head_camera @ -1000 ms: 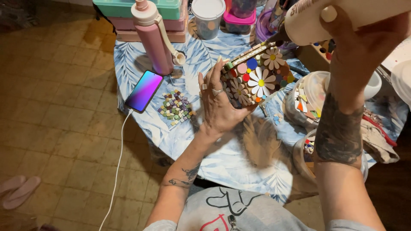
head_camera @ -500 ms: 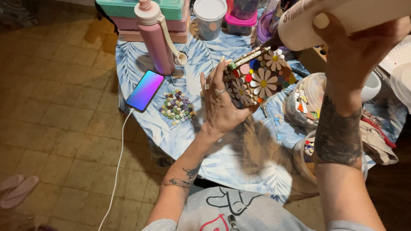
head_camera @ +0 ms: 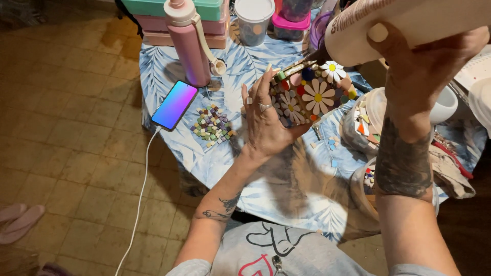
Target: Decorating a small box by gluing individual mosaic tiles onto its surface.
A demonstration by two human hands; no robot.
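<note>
My left hand point(head_camera: 266, 120) grips a mosaic piece point(head_camera: 314, 92) covered with white daisies and coloured tiles, held tilted above the table. My right hand point(head_camera: 424, 66) holds a white squeeze bottle point(head_camera: 409, 20) tipped over, its dark nozzle touching the top edge of the mosaic piece. A small heap of loose coloured tiles point(head_camera: 212, 125) lies on the cloth left of my left hand.
The table point(head_camera: 215, 153) has a blue leaf-print cloth. On it stand a pink bottle point(head_camera: 186, 43), a phone point(head_camera: 174, 105) on a white cable, stacked boxes point(head_camera: 169, 10), a lidded tub point(head_camera: 254, 18) and bowls of tile bits point(head_camera: 365, 120). Sandals point(head_camera: 18, 222) lie on the floor.
The bottle has swung down and left, so that its nozzle now meets the mosaic piece. My left hand has kept the piece nearly still.
</note>
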